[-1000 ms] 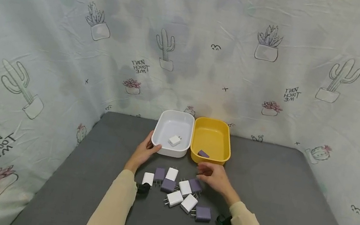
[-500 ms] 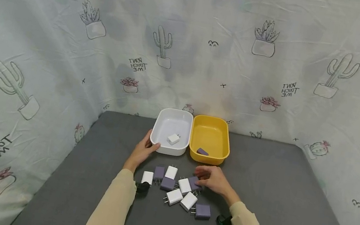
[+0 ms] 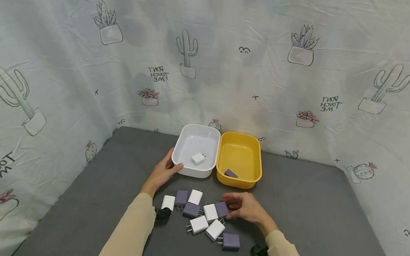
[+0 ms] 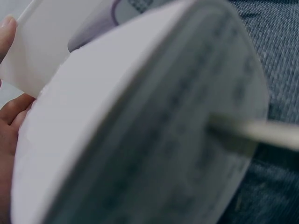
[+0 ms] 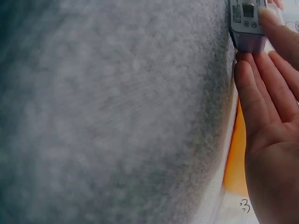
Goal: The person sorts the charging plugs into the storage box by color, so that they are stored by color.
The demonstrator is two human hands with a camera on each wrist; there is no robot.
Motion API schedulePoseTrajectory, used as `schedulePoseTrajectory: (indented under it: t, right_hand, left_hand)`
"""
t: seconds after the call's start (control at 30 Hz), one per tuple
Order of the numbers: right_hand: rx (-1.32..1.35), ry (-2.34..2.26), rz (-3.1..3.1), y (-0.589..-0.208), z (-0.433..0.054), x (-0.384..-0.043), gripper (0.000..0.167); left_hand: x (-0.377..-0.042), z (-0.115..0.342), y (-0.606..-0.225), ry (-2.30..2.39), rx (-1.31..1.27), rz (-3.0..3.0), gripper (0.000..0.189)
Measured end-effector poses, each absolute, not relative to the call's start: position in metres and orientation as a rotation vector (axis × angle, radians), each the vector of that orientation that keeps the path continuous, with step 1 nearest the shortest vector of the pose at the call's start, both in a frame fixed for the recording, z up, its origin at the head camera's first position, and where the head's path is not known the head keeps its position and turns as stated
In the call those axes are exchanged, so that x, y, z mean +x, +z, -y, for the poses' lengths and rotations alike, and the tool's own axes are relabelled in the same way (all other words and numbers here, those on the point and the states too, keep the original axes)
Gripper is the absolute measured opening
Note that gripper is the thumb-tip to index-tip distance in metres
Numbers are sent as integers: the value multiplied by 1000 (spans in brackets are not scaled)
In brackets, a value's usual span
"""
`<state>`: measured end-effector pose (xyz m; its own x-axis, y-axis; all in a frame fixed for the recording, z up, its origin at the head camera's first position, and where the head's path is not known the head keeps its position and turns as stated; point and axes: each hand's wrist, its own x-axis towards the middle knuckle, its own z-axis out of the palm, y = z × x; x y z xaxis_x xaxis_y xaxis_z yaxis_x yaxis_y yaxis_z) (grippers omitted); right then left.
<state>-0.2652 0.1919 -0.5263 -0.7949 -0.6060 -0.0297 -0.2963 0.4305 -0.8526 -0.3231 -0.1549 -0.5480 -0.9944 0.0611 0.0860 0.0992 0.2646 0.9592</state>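
My left hand [image 3: 162, 171] grips the front left corner of the white tray [image 3: 184, 170], thumb at the front rim and fingers along the side. Inside lies a white wall charger [image 3: 197, 159]. At the right edge of the cluster, my right hand [image 3: 248, 207] reaches around a purple wall charger [image 3: 221, 208]. Its thumb lies near one corner and its long fingers extend past the far side. In the right wrist view, fingertips are right at one end of that purple charger [image 5: 252, 42], with the thumb overlapping its labelled face.
The yellow tray [image 3: 259, 169] stands against the white one and contains a purple charger [image 3: 231, 173]. Several white and purple chargers lie on the grey table [image 3: 313, 238], including a white charger [image 3: 198, 225] and a purple charger [image 3: 230, 242]. A printed curtain [image 3: 225, 58] hangs behind.
My right hand has come down from beside the yellow tray to the purple charger, its thumb parting from its fingers. The left hand keeps its grip on the white tray.
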Motion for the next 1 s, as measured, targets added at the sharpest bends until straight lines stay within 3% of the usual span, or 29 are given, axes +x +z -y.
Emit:
schedulePoseTrajectory:
  t: [0.6,1.0]
  right_hand:
    - [-834,-1181,-2439,-513,-187,-264,49]
    - [-743,-1322,-2452,-519,-197,-271,54]
  left_hand:
    - [-325,157,-551,-1874,-130,2472,86]
    - [-321,156,-547,-1882,-147,2466,85]
